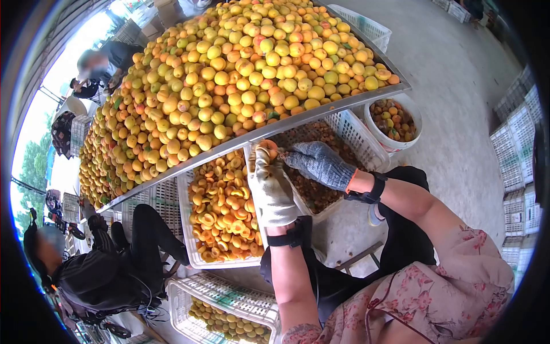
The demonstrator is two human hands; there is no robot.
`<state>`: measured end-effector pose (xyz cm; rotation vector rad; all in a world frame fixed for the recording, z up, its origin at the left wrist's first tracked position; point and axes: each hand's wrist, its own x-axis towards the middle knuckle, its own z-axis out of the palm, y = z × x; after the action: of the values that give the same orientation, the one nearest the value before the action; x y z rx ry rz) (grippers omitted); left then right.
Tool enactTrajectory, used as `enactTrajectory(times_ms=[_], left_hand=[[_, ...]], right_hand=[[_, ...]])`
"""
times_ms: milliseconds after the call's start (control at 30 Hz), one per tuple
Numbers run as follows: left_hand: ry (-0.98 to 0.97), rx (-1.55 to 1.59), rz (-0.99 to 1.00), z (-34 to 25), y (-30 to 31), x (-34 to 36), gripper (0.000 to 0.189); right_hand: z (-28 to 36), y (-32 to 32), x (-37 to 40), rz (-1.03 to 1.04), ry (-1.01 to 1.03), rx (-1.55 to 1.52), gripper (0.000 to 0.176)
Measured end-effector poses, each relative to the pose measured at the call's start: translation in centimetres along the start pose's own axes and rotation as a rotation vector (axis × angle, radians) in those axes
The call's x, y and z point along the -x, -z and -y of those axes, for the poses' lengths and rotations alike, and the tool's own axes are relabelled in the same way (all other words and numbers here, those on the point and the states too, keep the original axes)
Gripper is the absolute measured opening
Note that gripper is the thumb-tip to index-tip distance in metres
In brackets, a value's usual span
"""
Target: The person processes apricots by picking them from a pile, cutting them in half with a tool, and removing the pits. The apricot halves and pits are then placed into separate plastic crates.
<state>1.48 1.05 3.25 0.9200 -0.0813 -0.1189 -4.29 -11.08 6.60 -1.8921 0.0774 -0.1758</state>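
Observation:
My left hand, in a white glove, is closed around an orange apricot at the edge of the metal table. Close beside it, my right hand in a grey knit glove has its fingers bent in at the fruit. Whatever those fingers hold is hidden. Under my left hand's side stands a white crate with halved apricots. Below my right hand, another white crate contains small brown pieces that look like pits.
A big heap of whole apricots covers the metal-edged table. To the right stands a white bucket of fruit. A crate with greenish-yellow fruit is near my legs. A person in black sits at left; crates are stacked right.

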Motion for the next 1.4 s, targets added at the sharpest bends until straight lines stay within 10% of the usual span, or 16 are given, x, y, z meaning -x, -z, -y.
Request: enactTrajectory(times_ms=[200,400,433,867,1300,1400], left_hand=[[0.224,0.152,-0.046,0.3,-0.3,0.6,0.032],[-0.127,-0.025,0.162,0.3,-1.4,0.5,0.027],[0.161,0.382,0.165,1.7,0.0,0.1,0.027],[0.151,0.223,0.008,0.6,0.1,-0.8,0.045],[-0.1,-0.095,-0.018,0.6,-1.0,-1.1,0.038],[0.13,0.011,-0.052,0.8,-1.0,-0.9,0.038]], right_hand=[[-1.0,0.0,0.1,0.033,-0.061,-0.163,0.029],[-0.4,-0.2,0.3,0.07,-0.235,-0.394,0.026],[-0.8,-1.5,0.6,0.014,-0.128,-0.43,0.026],[-4.3,-1.9,0.0,-0.122,0.336,0.129,0.028],[-3.8,-0.4,0.7,-0.007,0.006,-0.15,0.03],[-3.9,-0.4,0.3,-0.032,0.05,-0.115,0.028]])
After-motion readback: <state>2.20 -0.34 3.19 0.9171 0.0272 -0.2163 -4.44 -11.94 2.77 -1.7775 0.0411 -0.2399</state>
